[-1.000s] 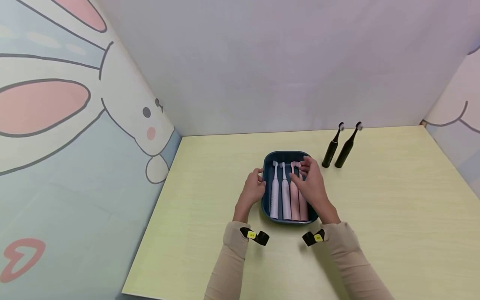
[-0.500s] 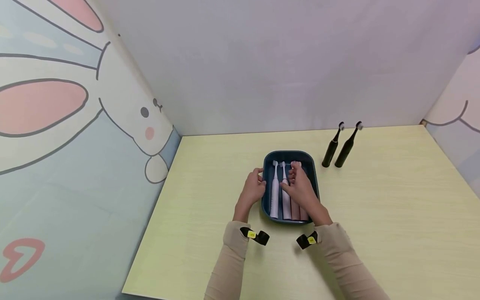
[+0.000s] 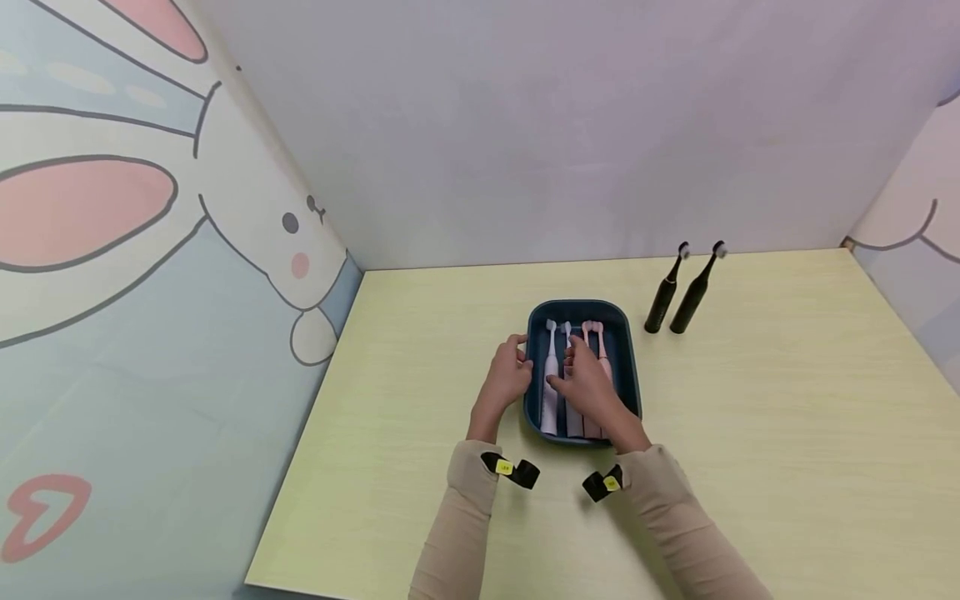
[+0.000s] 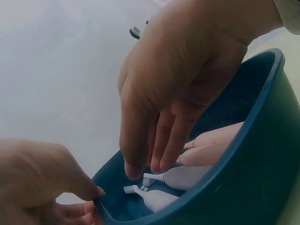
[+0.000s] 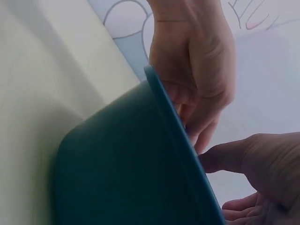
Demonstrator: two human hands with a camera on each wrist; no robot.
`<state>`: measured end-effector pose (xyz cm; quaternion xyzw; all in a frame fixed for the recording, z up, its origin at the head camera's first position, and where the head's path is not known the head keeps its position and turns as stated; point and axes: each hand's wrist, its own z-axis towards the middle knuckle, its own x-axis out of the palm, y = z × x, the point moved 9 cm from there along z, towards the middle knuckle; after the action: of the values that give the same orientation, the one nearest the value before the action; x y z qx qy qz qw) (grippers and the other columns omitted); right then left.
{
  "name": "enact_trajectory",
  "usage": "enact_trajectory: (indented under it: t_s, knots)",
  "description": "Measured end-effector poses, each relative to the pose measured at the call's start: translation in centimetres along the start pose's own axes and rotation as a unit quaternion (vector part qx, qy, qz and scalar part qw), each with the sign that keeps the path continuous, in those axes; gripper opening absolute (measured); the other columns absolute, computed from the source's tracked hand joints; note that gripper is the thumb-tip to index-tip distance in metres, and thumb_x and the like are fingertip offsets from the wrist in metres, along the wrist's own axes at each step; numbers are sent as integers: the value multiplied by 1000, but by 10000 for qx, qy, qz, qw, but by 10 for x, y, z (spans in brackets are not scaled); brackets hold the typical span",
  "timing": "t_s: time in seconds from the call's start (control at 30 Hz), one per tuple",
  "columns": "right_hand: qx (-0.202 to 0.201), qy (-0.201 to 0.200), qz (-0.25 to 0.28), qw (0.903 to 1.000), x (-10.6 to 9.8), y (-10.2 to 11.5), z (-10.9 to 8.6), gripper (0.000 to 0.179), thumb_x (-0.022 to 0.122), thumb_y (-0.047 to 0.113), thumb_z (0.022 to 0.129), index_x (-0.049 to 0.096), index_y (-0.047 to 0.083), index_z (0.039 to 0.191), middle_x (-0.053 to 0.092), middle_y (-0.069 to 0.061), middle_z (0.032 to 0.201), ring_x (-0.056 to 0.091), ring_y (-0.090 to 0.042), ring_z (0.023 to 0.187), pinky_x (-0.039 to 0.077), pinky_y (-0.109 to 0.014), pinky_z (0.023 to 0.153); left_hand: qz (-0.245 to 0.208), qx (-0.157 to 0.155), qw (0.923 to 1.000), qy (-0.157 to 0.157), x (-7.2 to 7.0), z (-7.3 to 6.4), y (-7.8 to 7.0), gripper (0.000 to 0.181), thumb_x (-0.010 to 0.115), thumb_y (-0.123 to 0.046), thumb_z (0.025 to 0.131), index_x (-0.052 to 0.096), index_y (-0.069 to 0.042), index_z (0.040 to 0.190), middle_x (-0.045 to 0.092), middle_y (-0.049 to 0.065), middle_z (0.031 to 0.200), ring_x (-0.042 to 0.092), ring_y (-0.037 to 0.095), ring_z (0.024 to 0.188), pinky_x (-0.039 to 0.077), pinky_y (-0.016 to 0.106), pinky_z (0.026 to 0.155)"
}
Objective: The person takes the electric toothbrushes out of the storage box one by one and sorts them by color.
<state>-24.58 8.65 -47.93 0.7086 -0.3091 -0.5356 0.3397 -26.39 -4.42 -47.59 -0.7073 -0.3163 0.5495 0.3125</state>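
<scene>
In the head view, a dark blue plastic tray (image 3: pixel 636 367) sits on the table with several electric toothbrushes side by side in it. Two are white, a left one (image 3: pixel 551 396) and a right one (image 3: pixel 573 423); two are pink (image 3: pixel 604 358). My left hand (image 3: pixel 508 373) holds the tray's left rim, thumb (image 4: pixel 89 187) on the inner side and fingers outside. Over the middle of the tray hovers my right hand (image 3: pixel 588 385), fingers loosely bent downward and apart from the thumb. It partly covers the right white toothbrush and the pink ones, with nothing between its fingers.
Two black electric toothbrushes, one on the left (image 3: pixel 662 304) and one on the right (image 3: pixel 690 304), stand upright on the table behind the tray to the right. A pale wall (image 3: pixel 585 167) rises at the table's back edge. A rabbit-patterned wall (image 3: pixel 247 250) borders the left side.
My right hand has moved left across the tray, from above the pink toothbrushes toward the white ones. The left hand and the tray stay where they were.
</scene>
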Motion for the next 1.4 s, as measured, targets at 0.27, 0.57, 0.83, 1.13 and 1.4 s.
enact_trajectory:
  t_s: [0.27,0.57,0.83,1.13,1.4]
  knots:
    - [-200,102,-490,9985,9,11,-6,74,66,14,87,24,-9,144,55,-24,116,58,-30,96,51,-43,82,-5,162,9999,-40,-1,0,-3,45,52,-5,94,45,-4,138,53,11,102,53,20,87,47,32,76]
    - [155,414,-1189,9919,20,12,-9,66,63,15,90,30,-10,142,53,-26,125,59,-30,98,54,-41,79,51,129,9999,-21,1,1,-2,45,52,-5,94,45,-5,139,54,11,102,53,21,87,47,33,77]
    - [-126,391,-2076,9774,26,24,-4,41,57,8,91,47,-14,124,59,-23,102,58,-28,82,52,-37,69,-1,256,9996,-109,-2,-1,-4,45,53,-3,93,46,-3,137,54,12,99,53,21,86,46,34,78]
    - [-140,320,-2312,9723,29,25,3,26,53,6,91,56,-12,109,58,-20,90,57,-28,75,50,-37,67,-47,297,9995,-124,-3,-2,-4,44,52,-3,93,46,-2,137,54,12,99,54,21,85,46,34,77]
    - [129,14,-1897,9818,20,14,10,26,58,11,89,57,-8,106,60,-18,89,57,-31,82,46,-41,70,-48,223,9997,-93,-3,-2,-3,45,52,-3,93,46,-3,138,53,12,99,53,20,86,46,33,76]
